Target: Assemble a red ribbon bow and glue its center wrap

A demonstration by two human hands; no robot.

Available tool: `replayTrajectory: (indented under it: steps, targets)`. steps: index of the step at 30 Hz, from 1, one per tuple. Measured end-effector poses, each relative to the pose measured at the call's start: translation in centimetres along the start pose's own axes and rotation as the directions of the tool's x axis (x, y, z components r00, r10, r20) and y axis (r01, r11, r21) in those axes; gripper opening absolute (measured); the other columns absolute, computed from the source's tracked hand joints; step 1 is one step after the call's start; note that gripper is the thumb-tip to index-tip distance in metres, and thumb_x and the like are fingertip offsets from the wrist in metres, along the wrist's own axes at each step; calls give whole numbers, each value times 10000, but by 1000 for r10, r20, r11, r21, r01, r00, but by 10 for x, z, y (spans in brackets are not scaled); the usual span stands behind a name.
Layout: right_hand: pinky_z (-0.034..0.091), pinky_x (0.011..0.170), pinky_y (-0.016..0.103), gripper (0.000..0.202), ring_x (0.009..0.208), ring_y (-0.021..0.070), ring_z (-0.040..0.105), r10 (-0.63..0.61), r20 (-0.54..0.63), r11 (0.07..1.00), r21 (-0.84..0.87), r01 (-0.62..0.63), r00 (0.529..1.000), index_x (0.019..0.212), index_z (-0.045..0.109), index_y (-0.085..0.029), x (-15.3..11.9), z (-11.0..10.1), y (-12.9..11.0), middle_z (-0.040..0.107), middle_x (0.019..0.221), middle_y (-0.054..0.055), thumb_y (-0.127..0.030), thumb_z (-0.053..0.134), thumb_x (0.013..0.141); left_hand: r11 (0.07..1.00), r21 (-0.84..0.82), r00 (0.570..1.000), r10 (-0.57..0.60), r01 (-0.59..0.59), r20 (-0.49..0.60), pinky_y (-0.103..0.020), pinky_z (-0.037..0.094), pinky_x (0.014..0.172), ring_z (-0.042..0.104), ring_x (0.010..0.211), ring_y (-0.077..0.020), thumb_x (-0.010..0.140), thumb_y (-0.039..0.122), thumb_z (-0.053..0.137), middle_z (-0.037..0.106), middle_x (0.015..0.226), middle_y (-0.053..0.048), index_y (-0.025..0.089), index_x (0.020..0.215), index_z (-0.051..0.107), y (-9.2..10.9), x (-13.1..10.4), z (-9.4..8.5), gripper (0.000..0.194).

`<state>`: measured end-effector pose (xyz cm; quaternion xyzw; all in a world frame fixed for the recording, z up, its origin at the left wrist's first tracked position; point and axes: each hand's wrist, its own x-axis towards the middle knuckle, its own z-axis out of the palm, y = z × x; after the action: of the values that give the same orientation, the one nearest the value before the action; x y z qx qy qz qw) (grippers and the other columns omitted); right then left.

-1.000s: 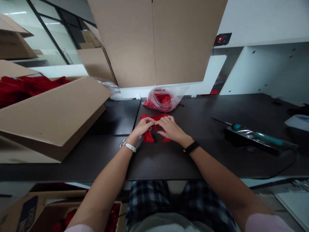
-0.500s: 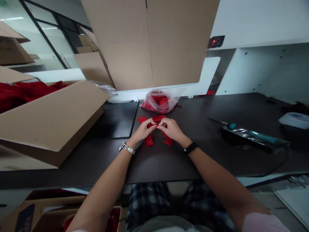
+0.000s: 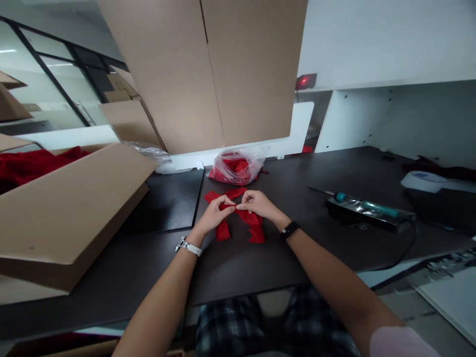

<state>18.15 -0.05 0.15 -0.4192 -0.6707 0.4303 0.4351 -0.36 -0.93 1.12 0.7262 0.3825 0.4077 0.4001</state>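
1. Fingers, left hand (image 3: 214, 214) and right hand (image 3: 262, 205): we pinched red fabric (image 3: 256, 232), partly on the tabletop (image 3: 241, 277).
2. Clear bag (image 3: 255, 166): held red pieces (image 3: 236, 165).
3. Open carton (image 3: 70, 208): held red cloth (image 3: 33, 166).
4. White item (image 3: 423, 181): blue marking, illegible.

**Two Hands, One Watch, One Dark Bracelet**

The person has two hands, one left hand (image 3: 215, 213) and one right hand (image 3: 259, 205), both pinching the red cloth (image 3: 256, 228) (its overlapping pieces cannot be counted). The wrists carry one pale watch (image 3: 189, 246) and one dark bracelet (image 3: 290, 229). The one dark tabletop (image 3: 238, 267) bears one clear bag (image 3: 236, 167) of red pieces, too jumbled to number, one black panel (image 3: 163, 198), one teal-handled tool (image 3: 340, 197) and one open carton (image 3: 78, 198) holding uncounted red fabric (image 3: 37, 166). One red light (image 3: 304, 81) glows behind.
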Motion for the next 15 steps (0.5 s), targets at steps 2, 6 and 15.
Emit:
replayTrajectory:
  steps: [2,6,15]
  targets:
    - [383,498,240,279,500,111,494,-92,-103,994,-66,86,990,698,517,-189,-3,-4,-14,546,587,-22,-438,639,721,998,-53,998,-46,43,-51,-208,382,615,479,621,-101,709,300,650,533,671,24,151,715,545,-2,0,1,182]
    - [466,688,289,196,716,160,590,-288,-175,931,-279,233,941,809,594,-195,-42,-27,-58,633,784,29,-385,546,818,972,-205,988,-136,117,-77,-176,300,494,382,494,-62,707,319,636,451,595,63,164,693,459,-4,1,0,235]
    - [480,900,489,422,963,316,628,-51,-674,757,-507,-412,737,898,652,-242,-210,-99,17,684,980,109,-584,490,709,924,-350,986,-169,155,-9,-168,295,466,387,484,-45,637,331,675,496,654,48,161,663,446,18,-2,12,286]
